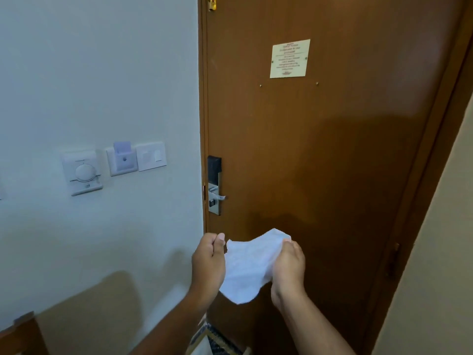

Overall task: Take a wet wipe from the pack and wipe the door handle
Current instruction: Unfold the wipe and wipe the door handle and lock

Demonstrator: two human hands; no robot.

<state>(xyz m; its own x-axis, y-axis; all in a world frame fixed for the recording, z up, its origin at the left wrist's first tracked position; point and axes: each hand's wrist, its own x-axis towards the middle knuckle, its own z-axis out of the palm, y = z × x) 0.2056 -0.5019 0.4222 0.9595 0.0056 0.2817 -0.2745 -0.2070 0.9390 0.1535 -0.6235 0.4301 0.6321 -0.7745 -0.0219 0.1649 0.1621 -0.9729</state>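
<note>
A white wet wipe [249, 265] hangs spread between my two hands in front of the brown door [332, 149]. My left hand [208, 262] pinches its upper left corner. My right hand [288, 265] grips its right edge. The silver door handle [217, 197] sits on a metal lock plate [214, 185] at the door's left edge, above my left hand and apart from the wipe. The wipe pack is out of view.
A white wall [102, 73] on the left carries a thermostat dial [83, 172], a key-card holder [122, 158] and a switch [151, 156]. A notice plate [289, 58] hangs on the door. A wooden furniture edge [20, 334] is at lower left.
</note>
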